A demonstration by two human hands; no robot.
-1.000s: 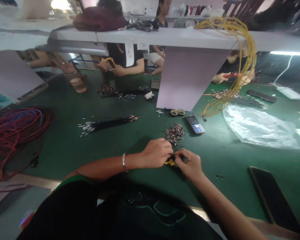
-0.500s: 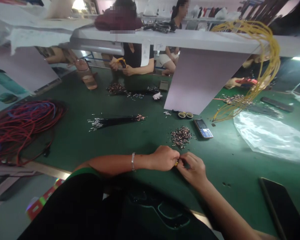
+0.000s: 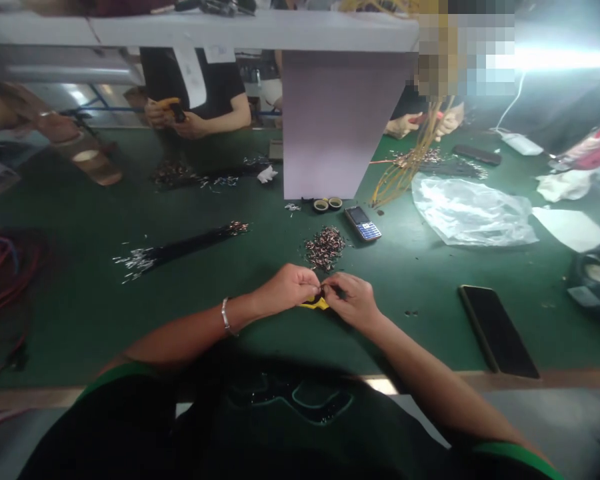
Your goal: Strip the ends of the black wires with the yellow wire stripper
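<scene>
I'm seeing a slim yellow-and-black object (image 3: 322,304) sitting between the bare left hand (image 3: 285,291) at nine o'clock and the bare right hand (image 3: 356,301) at three, its yellow edge running nine-to-three, its tip hiding. The hands are almost touching; I cannot tell what each is clamping. Coppery metal bits (image 3: 325,248) are heaping beyond, at twelve.

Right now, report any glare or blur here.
Head view: white strip light glares, upper right; crumpled clear plastic bag shines; tangled red cables look blurred at left; small yellow object, partly covered by bare left hand, lacks clear detail.
</scene>
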